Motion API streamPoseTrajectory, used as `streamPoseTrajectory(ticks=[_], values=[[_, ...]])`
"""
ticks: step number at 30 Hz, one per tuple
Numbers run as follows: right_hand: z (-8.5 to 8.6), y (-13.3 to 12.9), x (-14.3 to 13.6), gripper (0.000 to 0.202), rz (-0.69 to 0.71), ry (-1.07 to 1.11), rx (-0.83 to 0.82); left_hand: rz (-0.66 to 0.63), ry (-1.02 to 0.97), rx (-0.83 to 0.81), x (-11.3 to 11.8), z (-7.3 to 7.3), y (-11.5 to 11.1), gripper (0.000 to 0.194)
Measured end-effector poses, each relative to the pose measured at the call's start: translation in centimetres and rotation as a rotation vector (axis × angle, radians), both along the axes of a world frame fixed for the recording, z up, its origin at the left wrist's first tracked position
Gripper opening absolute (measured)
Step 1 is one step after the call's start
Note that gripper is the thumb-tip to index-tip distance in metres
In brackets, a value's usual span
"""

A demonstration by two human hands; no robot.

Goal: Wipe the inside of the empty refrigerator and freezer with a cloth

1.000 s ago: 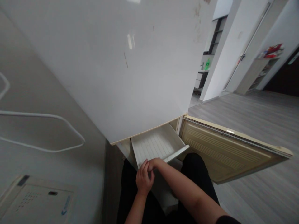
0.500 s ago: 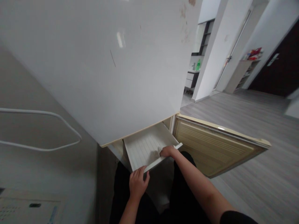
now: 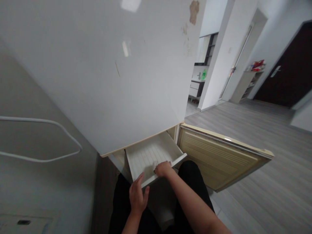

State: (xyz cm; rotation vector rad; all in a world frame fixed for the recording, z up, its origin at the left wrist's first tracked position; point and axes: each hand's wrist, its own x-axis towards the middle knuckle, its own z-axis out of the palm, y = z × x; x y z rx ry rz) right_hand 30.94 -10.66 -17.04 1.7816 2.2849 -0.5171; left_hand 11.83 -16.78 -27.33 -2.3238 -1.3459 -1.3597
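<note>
Firstly, right hand (image 3: 162, 168): grip closed, fingers curled about a pale piece (image 3: 155, 164), perhaps cloth, its edges too blurred to tell; best kept flat beneath the fingertips, with light, even pressure. Item, left hand (image 3: 137, 197): grip open, fingers spread at the near left corner of the drawer; whether they touch is unclear, though a steady hold there would check any rocking. Item, drawer (image 3: 143, 155): white, ribbed within, pulled partway out below the white panel (image 3: 117, 97), right hand over its front lip (image 3: 179, 159); strokes along the ribs would suit it, without leaning on the lip. Item, door (image 3: 216, 156): yellowed, standing open at the right, well kept clear of the forearm.
</note>
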Motion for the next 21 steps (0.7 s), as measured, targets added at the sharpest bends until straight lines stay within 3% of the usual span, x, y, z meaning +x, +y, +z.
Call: streamPoseTrajectory(ticks=[5,8,14,18,21], values=[[-2.6,-1.7,-8.7,0.037,0.005,0.103,0.079,-0.039,-0.179,0.021,-0.7,-1.4,0.0,0.062],[-4.7,-2.8,-11.0,0.031,0.002,0.225,0.23,-0.04,-0.26,-0.021,-1.3,-1.6,0.0,0.062],[-8.2,-5.3,-7.0,0.032,0.214,0.402,0.591,0.021,-0.474,-0.094,-1.2,-1.9,0.9,0.054],[-9.6,-5.8,-4.1,0.036,0.157,0.402,0.65,0.054,-0.466,-0.18,-1.0,-2.1,1.4,0.039],[-10.2,-5.6,-1.9,0.039,0.056,0.396,0.643,0.082,-0.39,-0.244,-1.1,-2.1,1.4,0.038]])
